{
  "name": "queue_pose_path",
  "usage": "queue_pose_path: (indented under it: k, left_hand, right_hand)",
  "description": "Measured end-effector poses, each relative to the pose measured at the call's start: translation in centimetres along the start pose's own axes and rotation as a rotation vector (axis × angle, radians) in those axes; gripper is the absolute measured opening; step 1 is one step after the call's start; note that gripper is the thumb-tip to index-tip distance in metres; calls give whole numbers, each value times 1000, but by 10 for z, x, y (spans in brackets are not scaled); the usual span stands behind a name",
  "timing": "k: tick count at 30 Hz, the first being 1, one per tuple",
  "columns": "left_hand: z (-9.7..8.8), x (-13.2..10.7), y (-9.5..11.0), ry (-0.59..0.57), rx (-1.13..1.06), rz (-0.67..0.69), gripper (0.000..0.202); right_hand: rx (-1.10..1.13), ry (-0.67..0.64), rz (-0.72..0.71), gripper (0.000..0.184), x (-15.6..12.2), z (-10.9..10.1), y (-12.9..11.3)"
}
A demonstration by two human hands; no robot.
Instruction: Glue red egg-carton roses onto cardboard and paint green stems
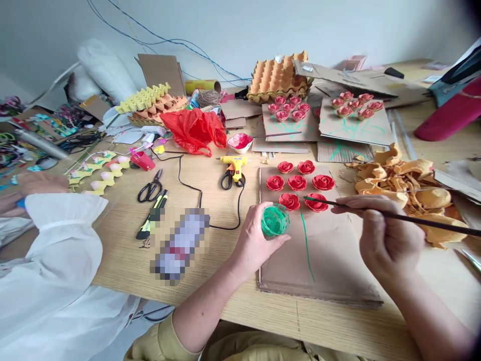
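Wooden table (124, 250), cluttered; white wall (263, 30) behind. Left hand (255, 240) fingers wrap green-paint cup (275, 219) on cardboard sheet (330, 260), below red paper roses (296, 182). Right hand (387, 235) fingers pinch paintbrush (413, 219). White bowl (240, 142) holds red paint.

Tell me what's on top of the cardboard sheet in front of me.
Seven red paper roses and one green painted line. The left hand with its green cup covers part of the sheet; the right hand's brush crosses above.
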State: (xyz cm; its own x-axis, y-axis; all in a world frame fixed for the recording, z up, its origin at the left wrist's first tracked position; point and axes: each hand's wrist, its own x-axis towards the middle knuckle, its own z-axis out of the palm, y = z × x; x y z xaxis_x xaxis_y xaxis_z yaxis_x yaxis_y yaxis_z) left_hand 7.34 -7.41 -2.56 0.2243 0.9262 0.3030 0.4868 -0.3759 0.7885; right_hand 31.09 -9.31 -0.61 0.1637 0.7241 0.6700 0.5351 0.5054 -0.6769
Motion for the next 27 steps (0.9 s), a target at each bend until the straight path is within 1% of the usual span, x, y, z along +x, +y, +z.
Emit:
queue_pose_path:
  k: [2,4,8,13,17,23,27]
  left_hand:
    - [0,0,0,-1,-7,-7,71]
    - [0,0,0,0,-9,-13,71]
    - [0,-1,1,0,-19,-14,72]
    - [-1,-1,3,-1,-27,-20,70]
    - [-1,-1,3,-7,-36,-13,69]
    - [-1,-1,3,-14,-29,-15,70]
    - [-1,-1,2,-14,-30,-11,70]
  right_hand:
    - [-96,-84,-78,20,2,4,4]
    - [-135,-142,-138,20,5,8,4]
    - [-177,-228,-168,21,10,16,1]
    - [-208,-242,-200,20,12,21,4]
    - [-207,-268,-195,19,12,22,7]
    - [-219,-266,-158,17,12,15,2]
    - [-190,-239,-156,18,8,9,-3]
